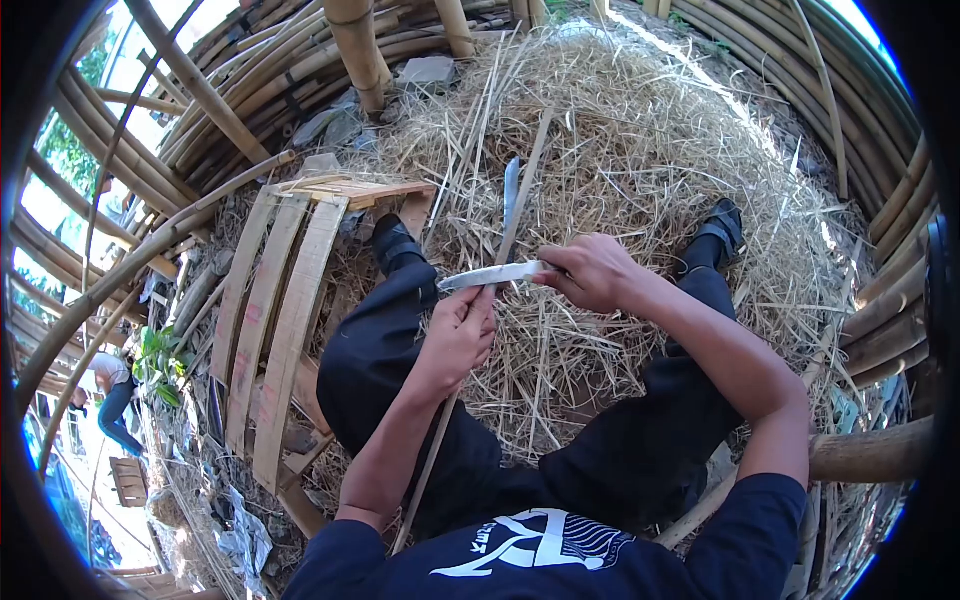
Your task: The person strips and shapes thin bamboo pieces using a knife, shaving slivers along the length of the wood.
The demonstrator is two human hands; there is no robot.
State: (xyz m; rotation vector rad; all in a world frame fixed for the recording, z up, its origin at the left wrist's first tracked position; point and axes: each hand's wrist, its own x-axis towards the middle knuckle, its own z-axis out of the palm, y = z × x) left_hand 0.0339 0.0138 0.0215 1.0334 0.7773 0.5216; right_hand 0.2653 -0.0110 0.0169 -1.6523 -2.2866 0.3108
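Two hands at work, both closed. Strip (532,162) runs fore-aft, far end leaning right; left hand (458,342) pinches it just below where the pale curved piece (488,276) crosses. Right hand (598,274), right of the strip, grips that piece's right end. Bluish blade (511,190) beside strip, ahead of both hands, over straw (620,150).

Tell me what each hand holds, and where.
The right hand grips a curved, knife-like tool by one end; the left hand pinches a long thin strip partway along.
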